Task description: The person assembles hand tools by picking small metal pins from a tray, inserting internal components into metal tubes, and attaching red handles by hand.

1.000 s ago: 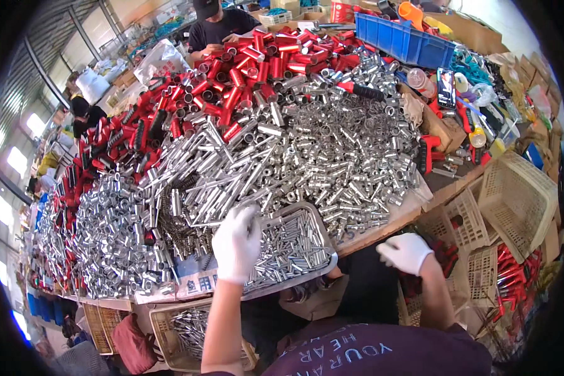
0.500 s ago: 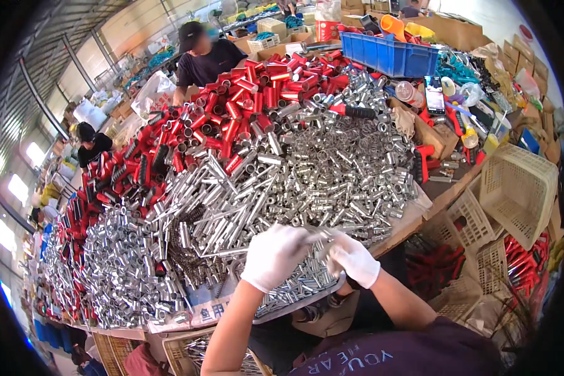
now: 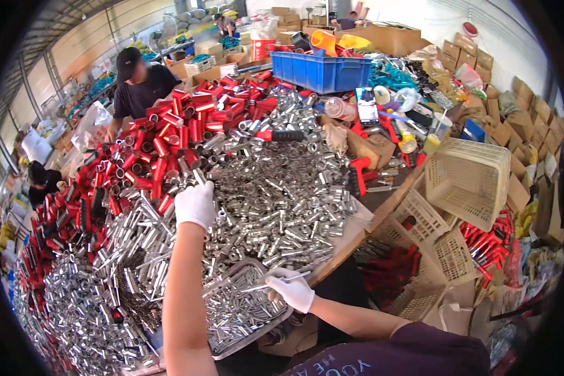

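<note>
While the left hand (image 3: 195, 204), gloved in white, is extended far over the table, it is laid palm-down on the heap of silver tubes (image 3: 276, 194), close to the edge of the red tubes (image 3: 163, 150); whether its fingers are closed on a piece cannot be told. The right hand (image 3: 290, 289), also gloved, is kept near the body at the table's front edge, and a thin silver rod (image 3: 276, 282) is pinched between its fingers, lying nearly level and pointing left. The rod is held just above the right rim of a grey tray (image 3: 232, 338), which is filled with small silver pieces and is set at the near edge of the table. A black-handled tool (image 3: 285, 135) is seen on top of the heap, well apart from both hands. A blue crate (image 3: 323, 72) is placed at the far end, and a cream basket (image 3: 469, 182) is stacked to the right, beyond the table edge. A person in a dark cap (image 3: 138, 84) is positioned at the far left side of the table.
</note>
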The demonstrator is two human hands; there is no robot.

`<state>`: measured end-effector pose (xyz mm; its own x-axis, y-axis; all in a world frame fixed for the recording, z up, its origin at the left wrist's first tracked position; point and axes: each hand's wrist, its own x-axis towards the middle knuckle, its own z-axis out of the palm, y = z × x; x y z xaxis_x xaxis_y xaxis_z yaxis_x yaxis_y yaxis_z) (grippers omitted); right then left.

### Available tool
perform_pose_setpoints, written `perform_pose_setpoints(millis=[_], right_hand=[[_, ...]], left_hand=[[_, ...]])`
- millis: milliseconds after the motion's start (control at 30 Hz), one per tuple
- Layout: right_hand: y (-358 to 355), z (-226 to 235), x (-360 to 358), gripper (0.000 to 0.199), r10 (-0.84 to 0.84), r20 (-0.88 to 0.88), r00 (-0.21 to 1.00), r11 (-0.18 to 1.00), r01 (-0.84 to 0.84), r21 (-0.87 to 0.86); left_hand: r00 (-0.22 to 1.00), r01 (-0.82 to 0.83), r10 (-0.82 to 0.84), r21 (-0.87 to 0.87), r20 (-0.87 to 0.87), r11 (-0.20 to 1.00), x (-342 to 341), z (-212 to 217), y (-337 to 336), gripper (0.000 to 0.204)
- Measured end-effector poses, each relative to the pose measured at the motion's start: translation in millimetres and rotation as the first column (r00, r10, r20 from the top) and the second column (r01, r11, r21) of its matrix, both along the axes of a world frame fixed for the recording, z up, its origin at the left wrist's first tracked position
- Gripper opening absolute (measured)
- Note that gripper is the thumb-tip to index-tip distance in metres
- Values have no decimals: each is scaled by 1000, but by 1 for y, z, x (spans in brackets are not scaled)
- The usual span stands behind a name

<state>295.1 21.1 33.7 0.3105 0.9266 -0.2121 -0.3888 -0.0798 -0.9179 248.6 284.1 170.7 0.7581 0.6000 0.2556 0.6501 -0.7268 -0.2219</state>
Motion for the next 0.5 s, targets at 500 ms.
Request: perform_pose_setpoints(millis=[500], right_hand=[[-5,-8,7,21,-20,-275,961,995,46,90]], left_hand=[[462,434,248,-461,851,774,-117,-13,-153,21]])
